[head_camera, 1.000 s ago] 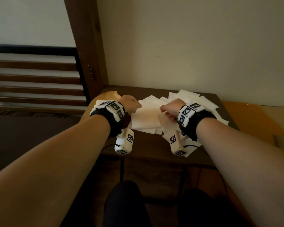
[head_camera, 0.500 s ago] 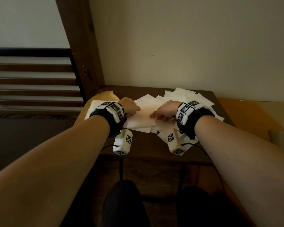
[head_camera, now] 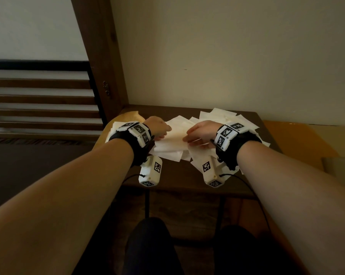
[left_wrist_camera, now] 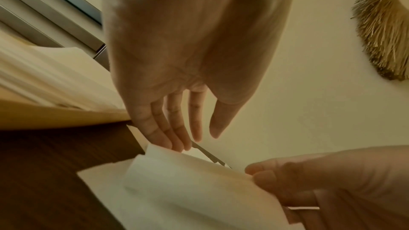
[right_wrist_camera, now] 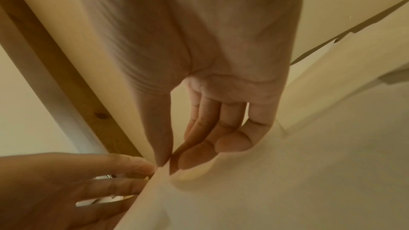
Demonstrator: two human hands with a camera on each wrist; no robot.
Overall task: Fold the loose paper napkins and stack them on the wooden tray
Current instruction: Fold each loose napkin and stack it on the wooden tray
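Mid-fold on one napkin point(head_camera: 172, 138)

My right hand point(head_camera: 201, 132) pinches its edge, left hand point(head_camera: 157, 129) loose and straight-fingered; thin paper could tear or crease crooked.

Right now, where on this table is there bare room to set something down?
The dark table is bare along its near edge, below the loose napkins, and in a strip by the wall. The middle and right are crowded; the wooden tray holds folded napkins.

Bare table point(head_camera: 179, 175) in front gives open passage; loose napkins point(head_camera: 225, 118) crowd the right and back, wall point(head_camera: 227, 66) blocks behind, wooden tray point(head_camera: 128, 116) and post point(head_camera: 100, 56) close off the left
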